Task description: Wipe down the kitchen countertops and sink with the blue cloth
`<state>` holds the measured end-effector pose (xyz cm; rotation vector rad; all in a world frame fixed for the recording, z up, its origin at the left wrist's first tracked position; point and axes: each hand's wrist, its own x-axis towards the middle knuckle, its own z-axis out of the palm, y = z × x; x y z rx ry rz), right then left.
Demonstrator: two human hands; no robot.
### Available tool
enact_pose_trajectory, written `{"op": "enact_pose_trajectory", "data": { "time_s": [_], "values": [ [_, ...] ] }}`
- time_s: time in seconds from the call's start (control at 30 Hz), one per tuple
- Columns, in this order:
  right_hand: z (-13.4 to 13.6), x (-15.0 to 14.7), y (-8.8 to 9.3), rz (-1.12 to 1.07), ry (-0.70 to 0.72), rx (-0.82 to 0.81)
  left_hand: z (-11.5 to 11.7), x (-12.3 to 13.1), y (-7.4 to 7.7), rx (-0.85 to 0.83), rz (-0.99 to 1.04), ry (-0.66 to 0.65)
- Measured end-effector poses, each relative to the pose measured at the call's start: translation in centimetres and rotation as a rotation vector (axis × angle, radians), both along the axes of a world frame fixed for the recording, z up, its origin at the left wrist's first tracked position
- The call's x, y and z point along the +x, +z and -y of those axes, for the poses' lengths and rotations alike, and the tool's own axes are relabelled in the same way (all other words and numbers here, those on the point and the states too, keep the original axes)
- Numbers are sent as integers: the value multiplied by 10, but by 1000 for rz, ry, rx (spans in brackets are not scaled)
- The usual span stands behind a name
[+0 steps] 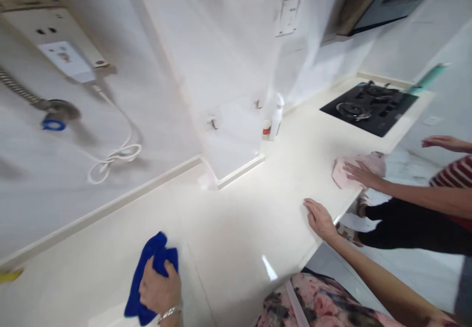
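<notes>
My left hand (160, 285), with a silver bracelet at the wrist, is curled over a bunched dark blue cloth (138, 280) and presses it on the cream countertop (236, 233). Parts of the cloth stick out beyond the fingers and at the left of the hand. Farther right, my right hand (321, 220) rests on the countertop near its front edge. Its fingers are stretched out and hold nothing.
To the right a co-worker's hand (363, 175) lies on a pink cloth (341, 173) on the counter. Beyond are a black gas hob (368, 108) and a white spray bottle (276, 120). A wall corner (232, 140) juts out over the counter. A white cable (121, 155) hangs at left.
</notes>
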<state>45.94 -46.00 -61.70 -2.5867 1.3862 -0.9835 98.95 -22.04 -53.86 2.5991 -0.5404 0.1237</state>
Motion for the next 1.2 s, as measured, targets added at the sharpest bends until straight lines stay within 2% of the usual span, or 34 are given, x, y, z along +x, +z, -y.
{"op": "enact_pose_trajectory", "data": {
  "time_s": [0.07, 0.17, 0.27, 0.5, 0.6, 0.7, 0.8, 0.9, 1.07, 1.2],
  "values": [
    [1, 2, 3, 0, -16, 15, 10, -10, -1, -4, -25, -35],
    [1, 2, 5, 11, -30, 30, 27, -39, 0, 9, -20, -242],
    [0, 2, 7, 27, -34, 51, 49, -83, -1, 3, 30, -503],
    [-1, 5, 6, 21, -61, 72, 101, -204, -15, -36, 5, -1032],
    [0, 5, 5, 9, -64, 55, 112, -249, -16, -41, -57, -1240],
    [1, 5, 3, 7, -58, 44, 110, -271, -14, -49, -115, -1413],
    [0, 4, 0, 12, -53, 39, 98, -263, -14, -57, -114, -1530],
    [-1, 4, -1, 21, -55, 47, 74, -228, -20, -34, -32, -1483],
    [-3, 4, 4, 48, -43, 67, 35, -134, -29, -6, 8, -1156],
    [-4, 3, 9, 52, -37, 63, 26, -53, -20, -2, 9, -796]
  ]
}}
